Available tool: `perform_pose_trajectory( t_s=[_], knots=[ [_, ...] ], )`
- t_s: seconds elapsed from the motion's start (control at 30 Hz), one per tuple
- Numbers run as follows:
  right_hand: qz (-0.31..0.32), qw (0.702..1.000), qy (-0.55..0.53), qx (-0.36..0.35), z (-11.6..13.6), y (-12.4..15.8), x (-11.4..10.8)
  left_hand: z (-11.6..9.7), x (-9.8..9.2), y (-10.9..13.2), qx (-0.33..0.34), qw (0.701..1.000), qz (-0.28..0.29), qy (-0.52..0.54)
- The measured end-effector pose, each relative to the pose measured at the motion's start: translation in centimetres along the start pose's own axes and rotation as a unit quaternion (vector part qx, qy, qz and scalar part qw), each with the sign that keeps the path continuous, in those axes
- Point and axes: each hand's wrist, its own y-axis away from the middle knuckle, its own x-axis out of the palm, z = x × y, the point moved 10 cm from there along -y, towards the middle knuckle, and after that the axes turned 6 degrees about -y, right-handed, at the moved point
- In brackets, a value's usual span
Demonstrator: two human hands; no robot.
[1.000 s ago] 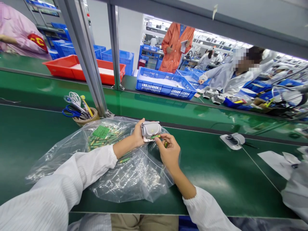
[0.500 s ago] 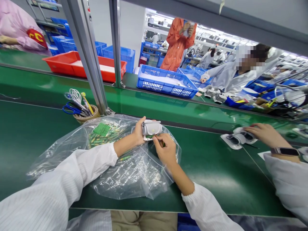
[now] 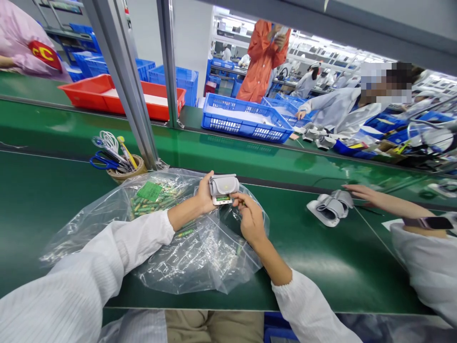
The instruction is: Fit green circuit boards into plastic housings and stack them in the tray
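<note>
My left hand [image 3: 204, 194] is closed around a small white and grey wrist blood pressure monitor [image 3: 224, 185], its cuff curled on top. Along the monitor's lower side the battery compartment is open, with a green battery [image 3: 223, 198] showing inside. At the right end of that compartment is my right hand [image 3: 251, 215], its fingers curled, with a bit of a green battery visible between them. Beneath both hands spreads a clear plastic bag [image 3: 200, 267], holding many green batteries [image 3: 146, 207] and a green card [image 3: 149, 191].
A cup [image 3: 132, 174] of scissors and tools stands by the metal post. Two more monitors [image 3: 330, 207] lie to the right, near a co-worker's hand [image 3: 378, 200]. Beyond the green bench are a blue basket [image 3: 246, 125], a red tray [image 3: 89, 100] and other people.
My right hand has drawn slightly right, exposing more of the battery compartment. At the right, the two monitors have shifted left and the co-worker's hand has come off them.
</note>
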Motion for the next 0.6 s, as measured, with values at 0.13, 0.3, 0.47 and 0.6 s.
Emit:
perform_pose_trajectory(
  t_s=[0.13,0.3,0.47,0.6],
  knots=[
    [-0.074,0.988,-0.121,0.054,-1.6,0.2,-1.3,0.2,0.1,0.4,-0.025,1.000,-0.012,0.003],
    [-0.142,0.968,-0.205,0.039,-0.9,0.5,-1.6,-0.1,0.4,0.4,-0.023,0.999,0.003,0.028],
    [-0.194,0.966,-0.166,0.040,0.1,1.1,-2.8,0.0,0.5,0.4,-0.018,1.000,0.006,0.016],
    [-0.209,0.963,-0.159,0.059,0.5,1.5,-2.8,0.3,0.3,0.6,-0.024,1.000,-0.001,-0.001]
  ],
)
